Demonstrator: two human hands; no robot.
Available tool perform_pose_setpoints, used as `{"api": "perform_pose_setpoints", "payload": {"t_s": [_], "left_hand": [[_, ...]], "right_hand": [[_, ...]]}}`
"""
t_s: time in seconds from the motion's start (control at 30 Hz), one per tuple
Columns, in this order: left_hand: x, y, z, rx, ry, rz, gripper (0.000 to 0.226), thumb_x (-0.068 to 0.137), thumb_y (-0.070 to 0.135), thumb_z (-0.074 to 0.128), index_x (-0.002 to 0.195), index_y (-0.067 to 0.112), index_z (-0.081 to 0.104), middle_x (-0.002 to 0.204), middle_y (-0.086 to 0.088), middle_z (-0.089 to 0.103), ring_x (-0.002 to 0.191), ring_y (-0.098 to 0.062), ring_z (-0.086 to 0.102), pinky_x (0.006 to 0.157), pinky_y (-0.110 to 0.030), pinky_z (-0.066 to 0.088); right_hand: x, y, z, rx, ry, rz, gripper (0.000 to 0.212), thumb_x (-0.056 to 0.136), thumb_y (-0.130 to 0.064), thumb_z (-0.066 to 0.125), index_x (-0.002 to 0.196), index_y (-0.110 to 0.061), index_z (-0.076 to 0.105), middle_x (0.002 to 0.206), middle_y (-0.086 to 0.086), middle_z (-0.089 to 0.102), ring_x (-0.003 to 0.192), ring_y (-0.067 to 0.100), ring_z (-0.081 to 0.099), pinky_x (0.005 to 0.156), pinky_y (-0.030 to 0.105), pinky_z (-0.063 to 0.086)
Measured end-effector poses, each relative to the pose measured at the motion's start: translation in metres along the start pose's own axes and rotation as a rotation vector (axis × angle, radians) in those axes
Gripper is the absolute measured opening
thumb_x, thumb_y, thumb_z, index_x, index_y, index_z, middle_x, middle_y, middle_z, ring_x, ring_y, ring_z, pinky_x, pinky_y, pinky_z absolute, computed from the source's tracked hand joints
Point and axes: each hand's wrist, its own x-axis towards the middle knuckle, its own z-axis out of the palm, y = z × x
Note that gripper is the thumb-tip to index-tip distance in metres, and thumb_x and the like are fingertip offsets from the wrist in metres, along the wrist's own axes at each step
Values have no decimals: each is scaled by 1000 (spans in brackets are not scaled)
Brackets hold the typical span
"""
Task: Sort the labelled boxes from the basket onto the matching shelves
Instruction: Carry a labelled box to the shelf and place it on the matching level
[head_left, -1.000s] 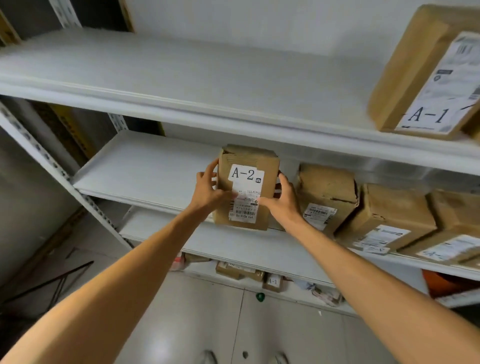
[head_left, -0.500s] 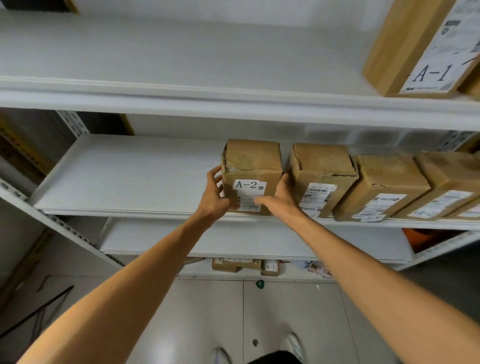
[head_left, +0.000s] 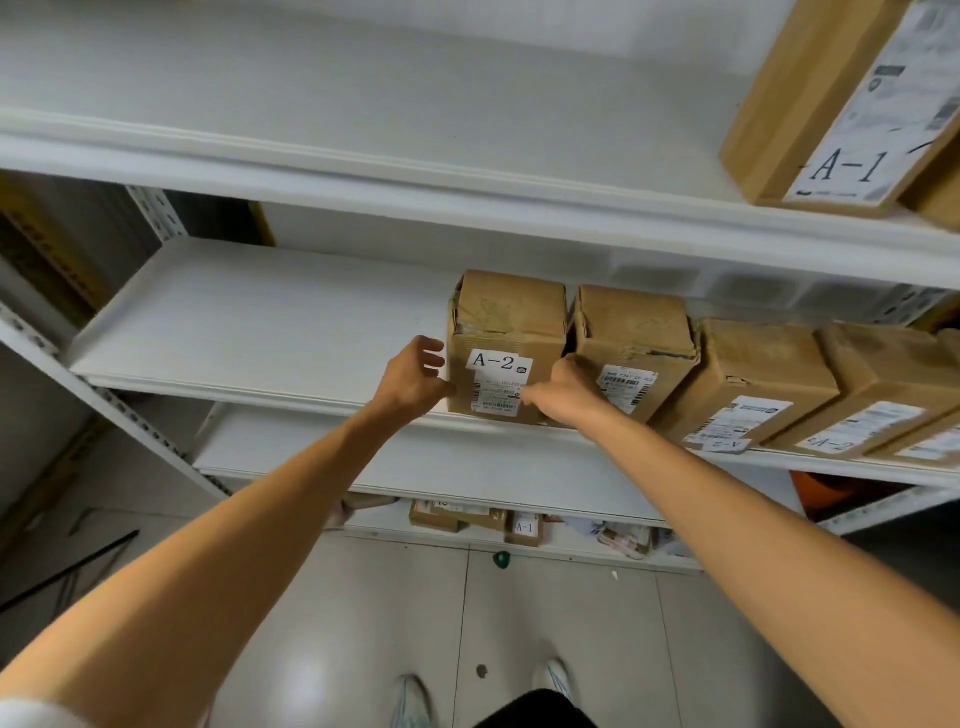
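**A-2 box set on middle shelf, hands at its sides**

- White top shelf (head_left: 363, 171): one large carton marked A-1 (head_left: 779, 104) at the right end, tilted in view.
- Middle shelf (head_left: 260, 322): row of brown cartons along the right half, bare board to the left. A-2 box (head_left: 509, 312) stands upright at the row's left end, at the shelf's front edge, with its labelled face turned out. Whether its height or its depth is longer, cannot tell from this angle.
- Neighbour carton (head_left: 634, 322) stands just beside it on the right, with a narrow gap between them.
- Lower shelf (head_left: 467, 467): bare where visible.
- Left hand (head_left: 415, 379): fingers loosely curled, clear of the left face, thumb at the bottom corner.
- Right hand (head_left: 566, 389): thumb on the label, fingers tucked into the gap, pinching the corner.
- Floor level: small A-1 carton (head_left: 524, 527).
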Motion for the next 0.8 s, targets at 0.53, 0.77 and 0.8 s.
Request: {"api": "perform_pose_setpoints", "payload": {"t_s": [0.53,0.77,0.8], "left_hand": [[-88,7,10,262,292,-126,45,76,18,79,116,12,61,110,-8,67,101,-23,63,91,-38,53],[-203,-8,14,424,472,-350,44,76,24,76,115,15,60,112,-4,65,99,-22,62,85,-37,52],[-222,-11,15,445,498,-386,44,75,26,76,115,16,60,112,-4,65,100,-23,62,86,-38,52]], "right_hand": [[-19,-18,-3,-567,-356,-767,37,85,-23,65,115,-6,51,105,10,55,95,26,55,71,34,45],[-88,-37,24,-705,-496,-1157,47,87,-27,67,124,-3,50,123,15,56,110,31,54,90,42,48],[-101,-39,30,-714,-522,-1203,46,87,-26,66,123,-3,51,123,15,56,111,31,54,92,43,47]]}}
